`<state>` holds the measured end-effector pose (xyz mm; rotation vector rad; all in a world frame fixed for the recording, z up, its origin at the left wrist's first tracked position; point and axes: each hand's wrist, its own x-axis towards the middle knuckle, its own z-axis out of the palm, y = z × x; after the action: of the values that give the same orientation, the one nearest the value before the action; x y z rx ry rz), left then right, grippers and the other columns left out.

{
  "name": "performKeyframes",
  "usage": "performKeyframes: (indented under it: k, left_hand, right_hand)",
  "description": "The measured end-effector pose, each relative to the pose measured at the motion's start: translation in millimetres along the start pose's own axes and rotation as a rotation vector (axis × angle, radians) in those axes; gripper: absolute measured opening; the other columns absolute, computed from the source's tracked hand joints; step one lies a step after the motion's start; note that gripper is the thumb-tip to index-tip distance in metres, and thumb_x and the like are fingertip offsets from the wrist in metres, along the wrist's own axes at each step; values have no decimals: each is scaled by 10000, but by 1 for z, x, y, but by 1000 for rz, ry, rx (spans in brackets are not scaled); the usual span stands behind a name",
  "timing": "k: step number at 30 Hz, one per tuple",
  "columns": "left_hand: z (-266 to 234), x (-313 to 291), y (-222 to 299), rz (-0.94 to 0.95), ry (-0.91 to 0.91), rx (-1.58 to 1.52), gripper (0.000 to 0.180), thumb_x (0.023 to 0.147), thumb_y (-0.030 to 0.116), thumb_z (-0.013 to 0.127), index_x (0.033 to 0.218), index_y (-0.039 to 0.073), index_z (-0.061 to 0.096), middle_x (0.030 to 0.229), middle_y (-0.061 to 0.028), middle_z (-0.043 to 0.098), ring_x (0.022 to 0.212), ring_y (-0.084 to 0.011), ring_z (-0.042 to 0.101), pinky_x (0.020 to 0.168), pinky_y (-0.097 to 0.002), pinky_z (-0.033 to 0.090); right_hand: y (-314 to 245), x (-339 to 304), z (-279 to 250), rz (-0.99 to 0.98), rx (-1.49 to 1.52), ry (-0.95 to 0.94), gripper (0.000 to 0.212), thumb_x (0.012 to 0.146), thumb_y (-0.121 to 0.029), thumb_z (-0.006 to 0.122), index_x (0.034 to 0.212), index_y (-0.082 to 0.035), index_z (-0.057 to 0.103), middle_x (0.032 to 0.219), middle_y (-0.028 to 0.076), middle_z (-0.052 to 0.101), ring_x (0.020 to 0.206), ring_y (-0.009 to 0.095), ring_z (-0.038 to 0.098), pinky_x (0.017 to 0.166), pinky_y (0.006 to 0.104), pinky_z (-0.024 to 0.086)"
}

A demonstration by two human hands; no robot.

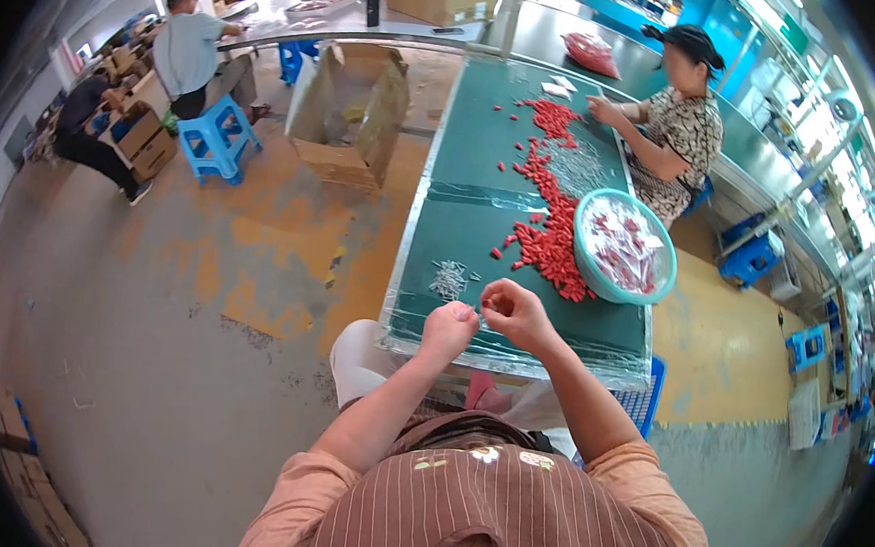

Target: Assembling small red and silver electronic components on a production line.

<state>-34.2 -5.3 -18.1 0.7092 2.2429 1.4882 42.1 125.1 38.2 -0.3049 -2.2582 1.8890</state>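
Observation:
Close together over the near end of the green-topped table (470,230), both my hands are closed. My left hand (449,329) is a loose fist with thumb and forefinger pressed together. My right hand (517,317) has its fingers curled in a pinch beside it; what either one holds is too small to make out. Just beyond my left hand lies a small heap of silvery, screw-like pieces (447,280). Small red pieces (552,242) spread up the table past my right hand. To their right stands a turquoise basin (654,295) holding clear bags (619,247) with red contents.
A co-worker (682,123) sits at the table's far right, hands near red pieces and a greyish pile (576,169). An open cardboard box (339,157) stands on the floor left of the table. Farther left, another person sits on a blue stool (215,140). A blue crate (651,392) is below right.

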Motion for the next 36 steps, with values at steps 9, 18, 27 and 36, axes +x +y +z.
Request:
performKeyframes:
  k: [9,18,27,36]
  left_hand:
    - [15,-9,21,-449,-261,-435,107,797,142,594,757,43,598,682,9,571,580,-80,507,513,-243,394]
    - [21,-3,-6,-158,-127,-125,96,762,142,625,748,50,602,655,13,571,575,-62,488,506,-236,382]
    - [15,-5,10,-127,-113,-95,127,757,159,630,752,32,618,671,-6,597,615,-75,520,560,-255,416]
    - [6,-19,23,-221,-250,-746,105,827,131,602,795,33,620,692,10,587,552,-25,454,480,-179,343]
  right_hand:
    - [11,-28,-14,-143,-332,43,165,726,-9,637,875,-54,582,729,-37,521,527,23,338,466,193,297]
    - [4,-27,-20,-210,-385,-45,134,723,-97,659,848,-68,617,895,70,569,719,165,546,672,287,457]
    - [-16,-31,-23,-371,-699,-38,136,731,-120,652,850,-58,625,954,93,583,914,255,543,773,347,455]
    - [11,-39,-20,-185,-434,-22,79,762,-97,649,826,-54,665,915,90,595,855,222,583,753,303,473]
